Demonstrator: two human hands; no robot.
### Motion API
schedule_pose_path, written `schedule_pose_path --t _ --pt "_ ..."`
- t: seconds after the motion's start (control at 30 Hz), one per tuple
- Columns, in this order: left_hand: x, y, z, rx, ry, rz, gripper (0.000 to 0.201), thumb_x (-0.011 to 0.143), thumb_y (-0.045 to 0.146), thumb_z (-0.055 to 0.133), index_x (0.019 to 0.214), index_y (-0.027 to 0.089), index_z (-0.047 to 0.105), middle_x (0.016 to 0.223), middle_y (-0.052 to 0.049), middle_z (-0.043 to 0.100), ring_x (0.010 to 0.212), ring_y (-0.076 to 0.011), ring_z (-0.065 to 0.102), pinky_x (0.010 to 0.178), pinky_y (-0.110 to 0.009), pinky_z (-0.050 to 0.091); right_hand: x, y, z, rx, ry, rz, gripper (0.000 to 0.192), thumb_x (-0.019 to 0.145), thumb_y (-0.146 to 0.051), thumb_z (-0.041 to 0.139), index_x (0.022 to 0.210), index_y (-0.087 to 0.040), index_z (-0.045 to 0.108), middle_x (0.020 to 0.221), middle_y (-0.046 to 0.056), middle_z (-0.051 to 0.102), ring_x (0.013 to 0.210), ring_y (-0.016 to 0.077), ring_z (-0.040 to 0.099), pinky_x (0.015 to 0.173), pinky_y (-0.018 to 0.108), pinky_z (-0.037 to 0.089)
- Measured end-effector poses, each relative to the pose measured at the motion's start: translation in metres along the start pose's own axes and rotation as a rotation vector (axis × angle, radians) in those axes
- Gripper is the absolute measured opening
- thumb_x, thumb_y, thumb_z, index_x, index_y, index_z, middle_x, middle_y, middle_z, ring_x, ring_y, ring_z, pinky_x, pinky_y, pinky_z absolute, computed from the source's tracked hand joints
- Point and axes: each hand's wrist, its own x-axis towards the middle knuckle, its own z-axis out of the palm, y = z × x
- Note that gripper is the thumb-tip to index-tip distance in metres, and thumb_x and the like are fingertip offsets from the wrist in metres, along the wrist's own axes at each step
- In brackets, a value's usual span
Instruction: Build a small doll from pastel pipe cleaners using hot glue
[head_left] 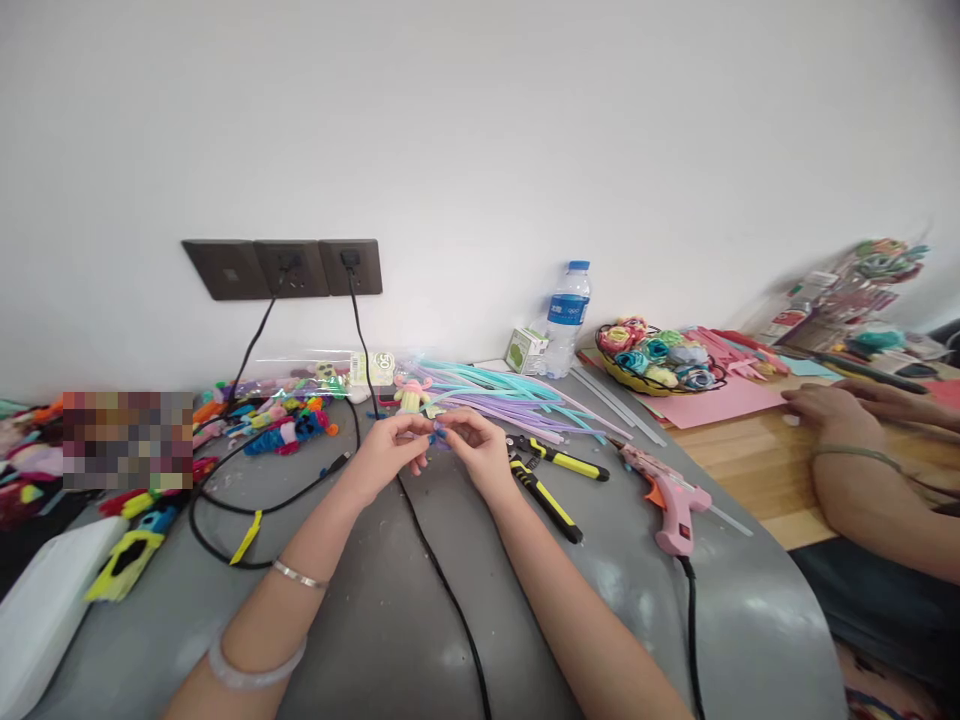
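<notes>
Pinching a small blue-and-purple pipe-cleaner piece [437, 434] between both sets of fingertips, the left hand [390, 450] and the right hand [480, 450] are being held close together just above the grey mat [390, 620]. The piece is being gripped at the point where the two hands meet, with the fingers of each hand curled in tight around it; most of it is being hidden by them, so its exact shape cannot be told. The step in hand is being judged as a twisting or bending of the fuzzy wire into form. The next move is being judged to call for a firm hold on one side while the other side is being turned in small amounts, since so short a piece could slip from the fingertips.

A bundle of lilac and teal pipe cleaners [510, 395] is lying just beyond the hands, and two yellow-handled pliers [551, 480] are lying just beside the right hand. A pink glue gun [667, 500] is resting further right. Another person's hand [825, 410] is resting on the wooden table [750, 470], well apart.
</notes>
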Motion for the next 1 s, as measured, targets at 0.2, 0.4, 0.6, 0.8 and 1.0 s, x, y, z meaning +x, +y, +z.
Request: schedule_pose_path --t 0.2,0.4,0.6,0.8,1.0 --pt "-0.002 0.002 0.005 -0.187 0.047 -0.075 0.032 0.064 0.030 0.081 0.090 0.015 0.070 0.063 0.003 0.058 0.053 -0.0088 0.054 0.051 -0.022 0.043 0.002 0.002 -0.002 -0.029 0.008 -0.026 0.019 0.076 -0.038 0.081 0.085 -0.023 0.076 0.084 0.004 0.068 0.079 0.0179 0.063 0.075 0.031 0.053" --pt "0.000 -0.003 0.004 -0.261 -0.002 -0.071 0.032 0.063 0.029 0.083 0.090 0.016 0.074 0.068 0.002 0.058 0.058 -0.0086 0.052 0.054 -0.023 0.043 0.001 0.001 -0.003 -0.014 0.019 0.060 0.024 0.073 -0.042 0.082 0.083 -0.022 0.073 0.079 0.002 0.069 0.074 0.0174 0.063 0.070 0.030 0.053" --pt "0.002 -0.009 0.005 -0.339 -0.040 -0.076 0.031 0.063 0.028 0.085 0.091 0.016 0.076 0.070 0.001 0.059 0.058 -0.0078 0.050 0.054 -0.022 0.041 0.000 -0.002 -0.003 0.043 0.031 0.042 0.020 0.072 -0.038 0.084 0.080 -0.022 0.075 0.080 0.002 0.071 0.077 0.0177 0.064 0.071 0.029 0.053" --pt "-0.002 -0.001 0.009 -0.308 -0.005 -0.059 0.031 0.063 0.030 0.085 0.088 0.015 0.075 0.065 0.002 0.056 0.057 -0.0089 0.051 0.053 -0.023 0.041 0.001 0.000 -0.005 0.039 0.033 0.072 0.019 0.074 -0.038 0.082 0.080 -0.022 0.074 0.081 0.002 0.071 0.076 0.0177 0.064 0.071 0.030 0.053" --pt "-0.003 0.001 0.009 -0.259 0.034 -0.065 0.037 0.064 0.036 0.086 0.092 0.015 0.074 0.064 0.001 0.058 0.057 -0.0103 0.053 0.054 -0.024 0.043 0.001 0.003 -0.004 0.030 0.034 0.088 0.021 0.074 -0.039 0.081 0.083 -0.022 0.074 0.082 0.002 0.071 0.077 0.0179 0.065 0.073 0.031 0.053"
